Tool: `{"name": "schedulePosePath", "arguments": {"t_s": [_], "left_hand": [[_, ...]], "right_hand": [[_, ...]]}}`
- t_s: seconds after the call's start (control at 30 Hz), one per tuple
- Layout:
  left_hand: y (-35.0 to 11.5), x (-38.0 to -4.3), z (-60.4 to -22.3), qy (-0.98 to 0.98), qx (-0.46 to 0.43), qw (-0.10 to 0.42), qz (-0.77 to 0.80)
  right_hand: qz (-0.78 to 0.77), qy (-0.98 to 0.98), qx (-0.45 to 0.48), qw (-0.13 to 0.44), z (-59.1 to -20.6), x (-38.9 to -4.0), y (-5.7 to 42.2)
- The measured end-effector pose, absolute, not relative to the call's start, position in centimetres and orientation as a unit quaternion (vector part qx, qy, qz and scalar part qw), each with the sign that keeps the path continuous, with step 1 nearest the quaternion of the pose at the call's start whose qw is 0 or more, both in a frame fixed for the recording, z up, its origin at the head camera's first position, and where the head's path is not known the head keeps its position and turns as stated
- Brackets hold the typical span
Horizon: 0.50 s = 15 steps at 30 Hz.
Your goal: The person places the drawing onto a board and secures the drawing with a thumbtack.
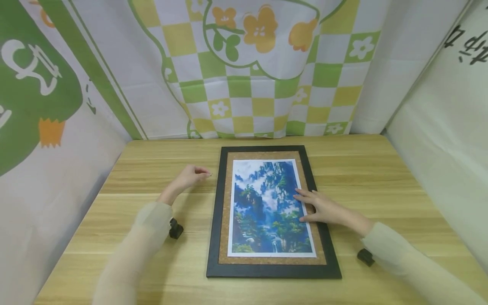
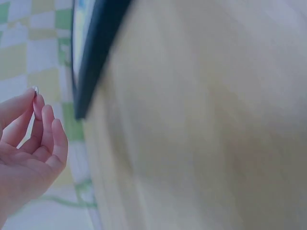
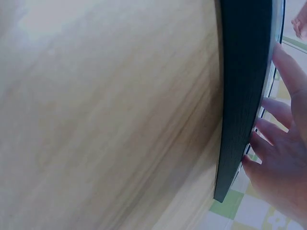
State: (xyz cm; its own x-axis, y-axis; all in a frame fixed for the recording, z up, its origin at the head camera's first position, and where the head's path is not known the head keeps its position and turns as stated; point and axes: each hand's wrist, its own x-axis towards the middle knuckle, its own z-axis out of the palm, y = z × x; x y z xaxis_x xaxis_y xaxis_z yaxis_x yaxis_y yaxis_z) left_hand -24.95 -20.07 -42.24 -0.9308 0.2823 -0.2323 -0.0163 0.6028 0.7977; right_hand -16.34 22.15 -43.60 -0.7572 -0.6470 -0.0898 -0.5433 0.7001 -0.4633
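A black-framed cork board (image 1: 320,256) lies on the table with a printed landscape picture (image 1: 267,212) of blue cliffs and green trees on it. Left of the frame, my left hand (image 1: 188,176) pinches a small shiny metal piece (image 2: 36,89) between thumb and forefinger; it is too small to tell its kind. The other fingers of that hand bend loosely. My right hand (image 1: 322,207) reaches over the frame's right side, fingers spread and fingertips at the picture's right edge. In the right wrist view its fingers (image 3: 288,69) lie along the inner side of the black frame.
The wood-grain table (image 1: 362,178) extends on both sides of the frame. A checked, flowered cloth (image 1: 263,93) hangs behind the table's back edge, with printed cloth walls at left and right. A small black device (image 1: 176,228) sits by each wrist.
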Motion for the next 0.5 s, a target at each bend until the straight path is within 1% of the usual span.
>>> {"name": "schedulePosePath", "arguments": {"t_s": [0.1, 0.33, 0.5], "left_hand": [[-17.7, -26.0, -41.6, 0.868, 0.07, 0.173, 0.459], [-12.5, -27.8, -40.6, 0.844, 0.1, 0.168, 0.5], [-9.3, -28.9, -40.8, 0.83, 0.068, 0.163, 0.53]], "right_hand": [[-0.218, 0.912, -0.322, 0.13, -43.7, -16.3, 22.2], [-0.227, 0.909, -0.328, 0.123, -44.0, -16.4, 22.2], [-0.231, 0.907, -0.332, 0.115, -44.2, -16.5, 22.3]]}}
